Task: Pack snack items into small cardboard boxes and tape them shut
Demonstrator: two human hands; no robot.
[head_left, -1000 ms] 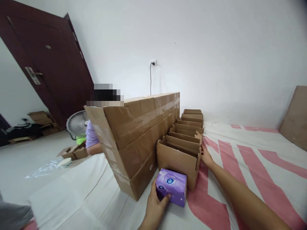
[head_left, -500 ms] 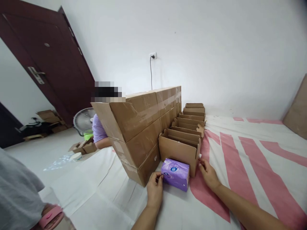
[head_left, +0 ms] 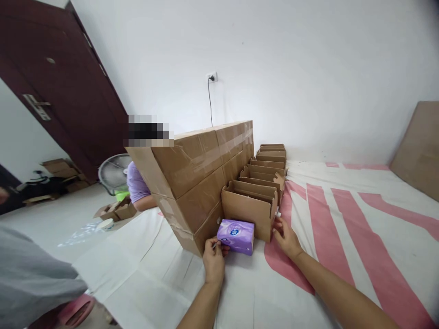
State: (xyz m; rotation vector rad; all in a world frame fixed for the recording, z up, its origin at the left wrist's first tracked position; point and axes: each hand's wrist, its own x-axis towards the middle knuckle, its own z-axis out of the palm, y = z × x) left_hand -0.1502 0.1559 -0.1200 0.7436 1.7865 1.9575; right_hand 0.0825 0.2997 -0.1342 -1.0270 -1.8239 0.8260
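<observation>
At the near end of a row of open cardboard boxes lies a purple tissue pack (head_left: 236, 235), flat on the cloth against the front of the nearest box (head_left: 252, 214). My left hand (head_left: 214, 261) is closed at the pack's left end, thumb and fingers pinching it; part of the fingers is hidden behind the pack. My right hand (head_left: 288, 240) touches the right edge of that nearest box, its thumb and fingers bent but apart. A small white piece (head_left: 278, 214) shows just above the right fingertips; whether they touch it is unclear.
A taped stack of cartons (head_left: 197, 183) stands left of the row. Behind it are a person in a purple sleeve (head_left: 137, 187) and a fan (head_left: 115, 173). Another person's grey clothing (head_left: 34, 278) is at lower left. The cloth (head_left: 373, 205) has pink markings.
The tissue pack has shifted left and turned, lining up more with the box front, with my left hand at its end. My right fingers have spread slightly at the box edge.
</observation>
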